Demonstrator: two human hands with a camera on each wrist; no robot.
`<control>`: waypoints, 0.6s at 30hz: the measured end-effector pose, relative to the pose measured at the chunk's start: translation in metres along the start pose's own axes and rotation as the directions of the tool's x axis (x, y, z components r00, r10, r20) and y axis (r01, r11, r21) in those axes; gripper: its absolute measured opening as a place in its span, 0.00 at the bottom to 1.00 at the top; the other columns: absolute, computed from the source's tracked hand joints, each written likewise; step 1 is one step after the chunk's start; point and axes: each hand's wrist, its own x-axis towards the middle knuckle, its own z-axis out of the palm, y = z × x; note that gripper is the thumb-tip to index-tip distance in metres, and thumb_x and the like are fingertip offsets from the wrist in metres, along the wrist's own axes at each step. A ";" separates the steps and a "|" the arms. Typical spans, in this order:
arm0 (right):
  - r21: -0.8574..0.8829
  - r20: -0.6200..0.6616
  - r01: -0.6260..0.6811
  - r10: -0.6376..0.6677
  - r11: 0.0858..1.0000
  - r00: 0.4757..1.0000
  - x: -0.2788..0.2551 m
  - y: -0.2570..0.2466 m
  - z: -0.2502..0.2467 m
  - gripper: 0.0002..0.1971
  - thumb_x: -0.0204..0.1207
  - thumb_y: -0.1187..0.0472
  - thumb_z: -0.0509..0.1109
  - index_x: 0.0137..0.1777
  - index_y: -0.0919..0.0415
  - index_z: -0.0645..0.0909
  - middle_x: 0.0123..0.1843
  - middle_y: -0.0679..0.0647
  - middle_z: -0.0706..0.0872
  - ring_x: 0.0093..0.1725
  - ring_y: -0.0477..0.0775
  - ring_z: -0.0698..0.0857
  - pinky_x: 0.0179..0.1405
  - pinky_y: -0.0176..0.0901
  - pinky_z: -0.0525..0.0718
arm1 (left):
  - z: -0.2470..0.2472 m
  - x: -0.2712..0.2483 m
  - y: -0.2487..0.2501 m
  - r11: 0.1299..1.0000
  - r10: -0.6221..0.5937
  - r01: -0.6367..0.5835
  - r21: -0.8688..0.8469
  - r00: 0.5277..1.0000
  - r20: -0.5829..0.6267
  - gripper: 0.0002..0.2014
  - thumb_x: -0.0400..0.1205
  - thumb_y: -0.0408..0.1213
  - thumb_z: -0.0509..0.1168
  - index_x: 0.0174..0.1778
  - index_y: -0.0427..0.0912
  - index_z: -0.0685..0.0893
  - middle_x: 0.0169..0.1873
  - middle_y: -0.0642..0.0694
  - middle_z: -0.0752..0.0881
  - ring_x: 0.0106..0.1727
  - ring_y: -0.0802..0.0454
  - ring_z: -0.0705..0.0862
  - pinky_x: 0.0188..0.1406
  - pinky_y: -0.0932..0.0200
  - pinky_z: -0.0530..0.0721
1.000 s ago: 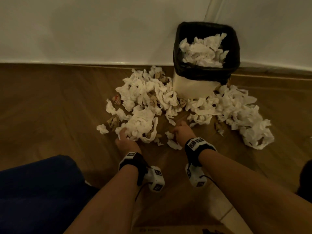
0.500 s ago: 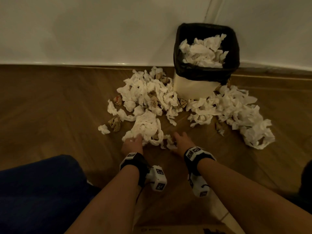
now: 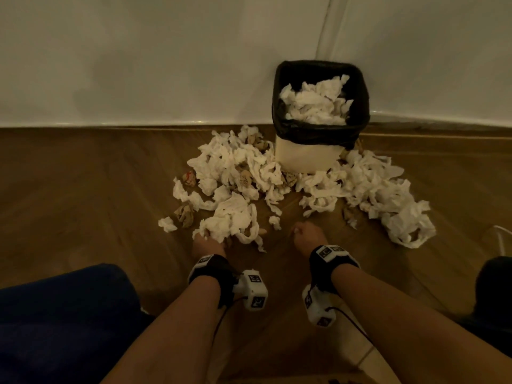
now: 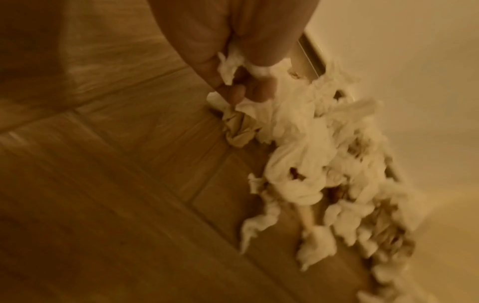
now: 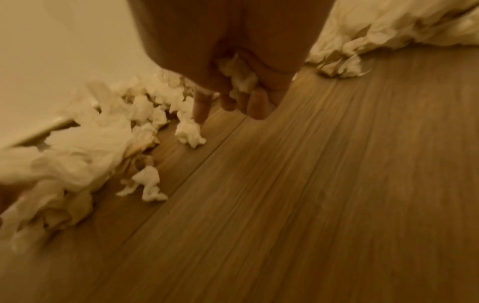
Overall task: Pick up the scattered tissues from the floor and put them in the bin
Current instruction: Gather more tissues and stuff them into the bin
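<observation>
Crumpled white tissues (image 3: 241,167) lie scattered on the wooden floor in front of a cream bin (image 3: 318,112) lined with a black bag and part-filled with tissues. My left hand (image 3: 207,242) grips a big wad of tissues (image 3: 232,217) at the near edge of the pile; the left wrist view shows its fingers (image 4: 238,92) curled into the tissue (image 4: 293,131). My right hand (image 3: 304,236) is low over the floor, and in the right wrist view a small tissue scrap (image 5: 239,75) is held inside its curled fingers (image 5: 256,104).
A second heap of tissues (image 3: 388,195) spreads right of the bin. A few brown crumpled scraps (image 3: 185,214) lie among the white ones. White wall and skirting run behind. My blue-clad knee (image 3: 61,314) is at the lower left.
Both hands have drawn back toward me. The left has dragged its wad of tissues along. The right has closed on a small scrap and moved away from the pile.
</observation>
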 end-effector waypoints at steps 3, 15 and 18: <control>0.077 -0.031 -0.035 0.038 0.996 0.999 -0.001 0.001 -0.008 0.24 0.82 0.53 0.59 0.23 0.57 0.65 0.24 0.54 0.67 0.24 0.53 0.67 0.27 0.42 0.62 | -0.002 -0.001 0.013 0.956 -0.154 0.132 -0.263 0.986 -0.064 0.31 0.86 0.56 0.46 0.70 0.33 0.76 0.67 0.33 0.79 0.65 0.36 0.78 0.62 0.47 0.75; 0.694 -0.024 -0.088 0.145 0.714 0.989 -0.013 -0.030 -0.052 0.20 0.86 0.55 0.53 0.42 0.58 0.84 0.28 0.54 0.71 0.27 0.51 0.70 0.22 0.38 0.77 | -0.039 -0.022 0.092 0.927 0.127 0.010 -0.376 0.933 0.338 0.06 0.83 0.37 0.61 0.41 0.49 0.74 0.43 0.48 0.75 0.36 0.57 0.74 0.31 0.60 0.76; 0.821 0.018 -0.077 0.110 0.565 0.994 -0.019 -0.040 -0.071 0.18 0.88 0.61 0.50 0.63 0.64 0.80 0.30 0.57 0.72 0.24 0.51 0.68 0.17 0.34 0.71 | -0.043 -0.042 0.115 0.880 0.188 0.020 -0.474 0.903 0.386 0.14 0.85 0.30 0.55 0.37 0.54 0.69 0.39 0.54 0.73 0.36 0.58 0.73 0.33 0.61 0.75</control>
